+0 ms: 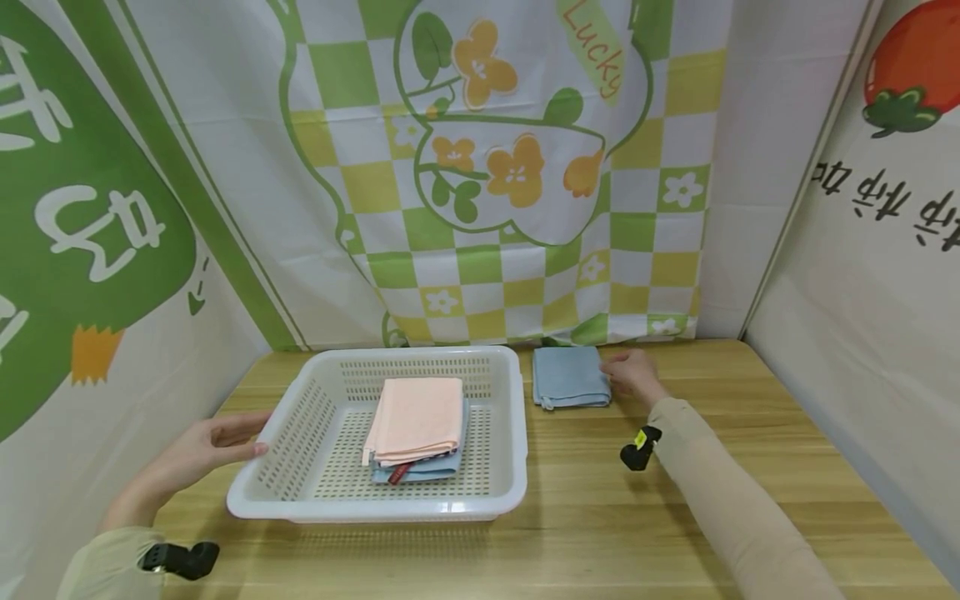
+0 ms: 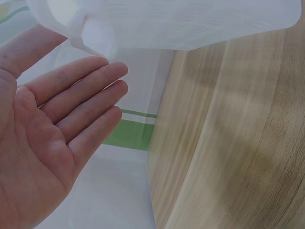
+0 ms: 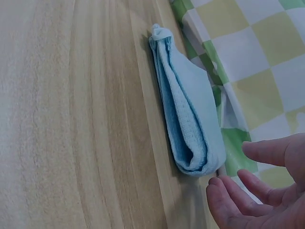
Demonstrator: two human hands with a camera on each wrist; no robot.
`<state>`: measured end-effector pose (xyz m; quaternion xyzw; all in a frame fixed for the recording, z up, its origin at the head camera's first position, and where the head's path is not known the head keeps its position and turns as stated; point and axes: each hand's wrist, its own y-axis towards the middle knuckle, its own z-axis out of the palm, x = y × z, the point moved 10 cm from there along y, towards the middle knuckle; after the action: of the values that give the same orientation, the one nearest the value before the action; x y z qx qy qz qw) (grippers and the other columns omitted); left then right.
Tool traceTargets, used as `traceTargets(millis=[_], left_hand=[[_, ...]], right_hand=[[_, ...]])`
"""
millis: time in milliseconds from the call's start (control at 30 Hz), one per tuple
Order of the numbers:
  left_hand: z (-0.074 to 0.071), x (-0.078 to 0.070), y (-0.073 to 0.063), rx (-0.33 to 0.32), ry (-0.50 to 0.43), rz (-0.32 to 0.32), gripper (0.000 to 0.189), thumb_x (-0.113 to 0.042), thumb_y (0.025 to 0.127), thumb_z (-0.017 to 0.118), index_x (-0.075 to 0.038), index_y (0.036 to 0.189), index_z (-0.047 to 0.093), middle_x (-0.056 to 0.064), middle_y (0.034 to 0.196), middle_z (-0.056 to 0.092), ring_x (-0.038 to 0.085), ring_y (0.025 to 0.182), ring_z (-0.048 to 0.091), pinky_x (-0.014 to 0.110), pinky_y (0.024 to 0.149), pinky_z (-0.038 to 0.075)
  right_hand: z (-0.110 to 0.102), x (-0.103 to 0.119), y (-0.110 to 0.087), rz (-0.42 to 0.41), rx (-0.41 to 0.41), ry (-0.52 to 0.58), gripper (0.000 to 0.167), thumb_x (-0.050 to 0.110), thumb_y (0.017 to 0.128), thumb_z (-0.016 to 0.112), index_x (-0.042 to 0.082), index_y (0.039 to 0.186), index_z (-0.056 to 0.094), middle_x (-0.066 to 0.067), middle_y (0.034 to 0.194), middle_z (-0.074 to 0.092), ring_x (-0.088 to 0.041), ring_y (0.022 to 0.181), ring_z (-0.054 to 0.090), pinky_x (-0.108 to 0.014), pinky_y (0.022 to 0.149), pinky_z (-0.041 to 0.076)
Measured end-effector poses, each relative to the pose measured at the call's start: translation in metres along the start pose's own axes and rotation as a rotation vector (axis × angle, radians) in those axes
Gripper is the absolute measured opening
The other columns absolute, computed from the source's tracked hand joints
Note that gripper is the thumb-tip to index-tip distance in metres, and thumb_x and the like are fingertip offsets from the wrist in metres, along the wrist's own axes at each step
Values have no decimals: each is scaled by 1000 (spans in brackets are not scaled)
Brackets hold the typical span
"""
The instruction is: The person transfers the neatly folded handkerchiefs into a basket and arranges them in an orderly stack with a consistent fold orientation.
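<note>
A white perforated plastic basket (image 1: 375,509) stands on the left part of the table. Inside it a folded peach towel (image 1: 422,415) lies on top of folded light-blue cloth (image 1: 444,468). My left hand (image 1: 191,454) is at the basket's left side, fingers straight; in the left wrist view its palm (image 2: 45,157) shows nothing held, and whether the thumb touches the basket cannot be told. A folded light-blue towel (image 1: 572,377) lies right of the basket. Beside that towel's right edge is my right hand (image 1: 636,375); the right wrist view shows its fingers (image 3: 267,152) loosely spread, not gripping the towel.
A wooden table (image 1: 585,517) carries everything. A checked curtain (image 1: 525,275) hangs along its back edge, and printed cloth walls stand at the left and right. Black wrist cameras (image 1: 639,450) are strapped to both forearms.
</note>
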<state>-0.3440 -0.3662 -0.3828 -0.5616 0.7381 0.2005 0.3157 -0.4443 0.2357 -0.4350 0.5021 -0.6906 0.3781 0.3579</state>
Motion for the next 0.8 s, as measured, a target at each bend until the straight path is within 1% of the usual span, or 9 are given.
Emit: traceTargets(millis=[167, 267, 400, 533, 800], left_hand=[[0, 1, 0, -5, 8, -1, 60, -32, 93, 60, -1, 142, 41, 25, 140, 46, 50, 125, 44, 62, 92, 44], [0, 1, 0, -9, 10, 4, 60, -31, 93, 60, 0, 141, 42, 26, 140, 46, 50, 124, 45, 61, 91, 45], [0, 0, 0, -10, 4, 8, 60, -30, 93, 60, 1, 141, 41, 26, 140, 46, 50, 124, 45, 60, 91, 46], [1, 0, 0, -8, 0, 7, 60, -31, 94, 60, 0, 141, 41, 26, 140, 46, 50, 124, 45, 61, 91, 46], [0, 1, 0, -2, -11, 5, 60, -30, 94, 60, 0, 142, 41, 26, 140, 46, 50, 125, 45, 60, 91, 45]], right_hand=[[-2, -6, 5, 11, -14, -32, 41, 15, 88, 64, -9, 119, 55, -12, 95, 64, -21, 89, 64, -29, 72, 56], [-1, -12, 8, 34, -3, -15, 40, 14, 88, 64, -9, 119, 55, -8, 93, 61, -17, 85, 61, -27, 70, 56], [2, -16, 10, 47, 13, 18, 42, 12, 88, 63, -10, 122, 52, -9, 96, 59, -16, 85, 60, -29, 71, 57], [4, -16, 10, 48, 12, 27, 42, 10, 87, 63, -10, 122, 51, -11, 99, 58, -16, 86, 59, -28, 71, 57], [8, -16, 7, 50, 18, 42, 41, 9, 86, 64, -11, 120, 52, -9, 94, 57, -14, 82, 58, -28, 70, 56]])
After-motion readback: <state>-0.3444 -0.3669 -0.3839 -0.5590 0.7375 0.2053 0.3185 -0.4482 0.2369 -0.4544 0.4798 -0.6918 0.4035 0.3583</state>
